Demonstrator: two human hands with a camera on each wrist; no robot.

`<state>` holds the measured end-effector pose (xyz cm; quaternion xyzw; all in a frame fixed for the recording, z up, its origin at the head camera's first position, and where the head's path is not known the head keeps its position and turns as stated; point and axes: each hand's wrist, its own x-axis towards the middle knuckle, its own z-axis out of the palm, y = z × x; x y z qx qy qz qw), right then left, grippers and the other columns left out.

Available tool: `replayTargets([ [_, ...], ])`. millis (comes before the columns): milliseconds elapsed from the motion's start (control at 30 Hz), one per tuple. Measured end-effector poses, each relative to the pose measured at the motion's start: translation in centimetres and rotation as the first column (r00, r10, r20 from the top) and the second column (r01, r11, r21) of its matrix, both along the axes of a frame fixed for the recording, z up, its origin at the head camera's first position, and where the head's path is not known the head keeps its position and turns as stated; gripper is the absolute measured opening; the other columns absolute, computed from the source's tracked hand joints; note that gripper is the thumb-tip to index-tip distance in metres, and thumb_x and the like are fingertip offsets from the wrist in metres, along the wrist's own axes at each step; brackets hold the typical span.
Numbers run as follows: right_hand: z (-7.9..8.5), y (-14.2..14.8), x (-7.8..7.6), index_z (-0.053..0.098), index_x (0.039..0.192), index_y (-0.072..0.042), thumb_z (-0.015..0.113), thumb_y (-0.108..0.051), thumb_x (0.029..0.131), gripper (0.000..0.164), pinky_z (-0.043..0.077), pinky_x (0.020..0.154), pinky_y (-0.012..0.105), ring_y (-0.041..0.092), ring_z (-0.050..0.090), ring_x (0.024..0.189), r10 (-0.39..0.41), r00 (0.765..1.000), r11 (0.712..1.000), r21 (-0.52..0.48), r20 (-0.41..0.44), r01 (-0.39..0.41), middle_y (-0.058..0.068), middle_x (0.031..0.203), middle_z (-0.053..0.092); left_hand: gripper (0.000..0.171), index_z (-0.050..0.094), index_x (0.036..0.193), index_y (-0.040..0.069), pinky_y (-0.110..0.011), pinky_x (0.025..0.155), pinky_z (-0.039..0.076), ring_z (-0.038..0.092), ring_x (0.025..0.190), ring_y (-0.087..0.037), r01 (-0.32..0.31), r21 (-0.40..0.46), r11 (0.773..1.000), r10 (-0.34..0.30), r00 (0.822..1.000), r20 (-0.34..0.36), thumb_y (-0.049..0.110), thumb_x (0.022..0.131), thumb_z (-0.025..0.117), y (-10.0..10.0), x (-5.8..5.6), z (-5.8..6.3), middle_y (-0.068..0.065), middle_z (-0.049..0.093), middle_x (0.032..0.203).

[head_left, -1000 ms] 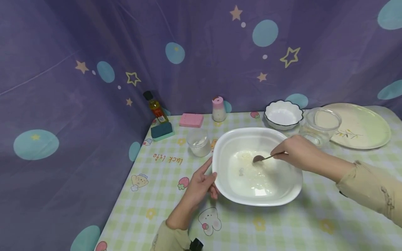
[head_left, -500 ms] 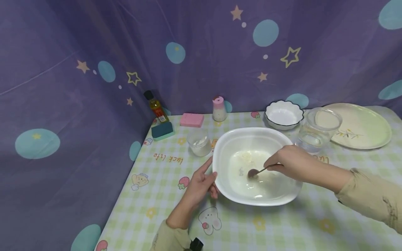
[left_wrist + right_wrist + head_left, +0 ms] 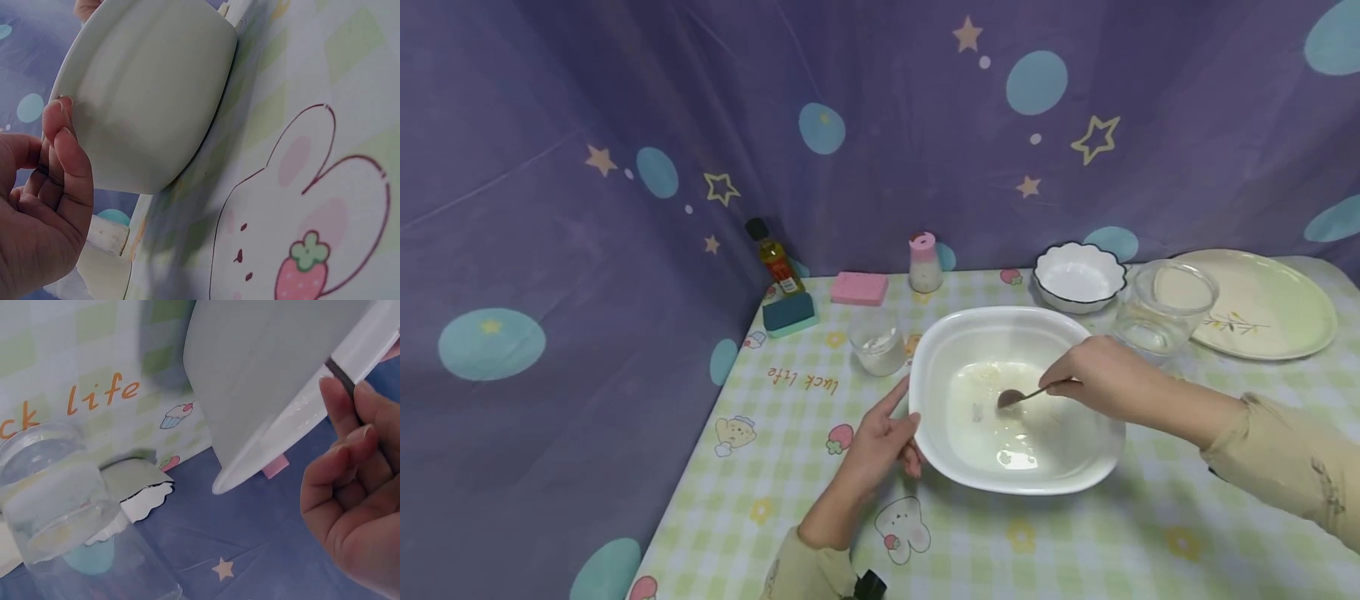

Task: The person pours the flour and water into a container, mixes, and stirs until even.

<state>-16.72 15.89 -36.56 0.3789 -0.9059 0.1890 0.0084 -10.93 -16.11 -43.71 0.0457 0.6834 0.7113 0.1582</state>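
Observation:
A white oval basin (image 3: 936, 367) stands on the table, with cloudy pale liquid and some whitish clumps in its bottom. My left hand (image 3: 877, 440) holds the basin's left rim, thumb on top and fingers below the edge; the left wrist view shows these fingers (image 3: 70, 153) bent against the outer wall. Over the basin's right side, my right hand (image 3: 1101, 379) pinches the thin handle of a small spoon (image 3: 1011, 398). The spoon's dark bowl dips at the liquid near the basin's middle. In the right wrist view the dark handle (image 3: 342, 374) sits between thumb and fingertips.
Left of the basin stands a clear cup (image 3: 877, 346) holding white powder. Behind are a sponge (image 3: 788, 314), oil bottle (image 3: 778, 262), pink block (image 3: 860, 288) and pink-topped shaker (image 3: 925, 265). A scalloped bowl (image 3: 1078, 279), glass jar (image 3: 1165, 312) and large plate (image 3: 1277, 308) stand back right.
The spoon has swept through the liquid toward the near left, then a little back away from me. The right hand moved with it; the left hand and basin have stayed in place.

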Motion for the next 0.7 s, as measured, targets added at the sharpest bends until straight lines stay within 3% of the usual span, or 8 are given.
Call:
replayTargets([
  [233,0.6,1.2,0.9,0.079,0.087,-0.025,0.080,-0.015,0.078,0.013,0.053,0.063,0.025,-0.001,0.065,0.074,0.104,0.993,0.994,0.004,0.054,-0.105,-0.017,0.083,0.071,0.058,0.027,0.155,0.020,-0.023,0.048,0.052,0.059,0.046,-0.011,-0.004,-0.013,1.000,0.004,1.000,0.009,0.016,0.102,0.051,0.1,-0.1,0.3,-0.005,0.063,0.062],
  [433,0.6,0.6,1.6,0.077,0.087,-0.027,0.079,-0.016,0.080,0.012,0.054,0.064,0.025,-0.003,0.063,0.075,0.196,0.977,0.981,-0.025,0.081,-0.194,-0.020,0.082,0.069,0.057,0.029,0.154,0.025,-0.024,0.048,0.052,0.059,0.046,-0.012,-0.013,-0.024,1.000,0.013,1.000,0.017,0.016,0.103,0.051,0.1,-0.2,0.2,-0.006,0.063,0.062],
  [700,-0.1,-2.1,1.1,0.078,0.086,-0.023,0.079,-0.016,0.080,0.009,0.053,0.065,0.027,-0.003,0.063,0.072,0.201,0.979,0.978,-0.055,0.028,-0.199,-0.019,0.080,0.070,0.057,0.028,0.154,0.024,-0.024,0.049,0.052,0.060,0.046,-0.013,-0.012,-0.021,1.000,0.012,1.000,0.014,0.017,0.103,0.051,0.1,0.0,0.0,-0.006,0.063,0.061],
])
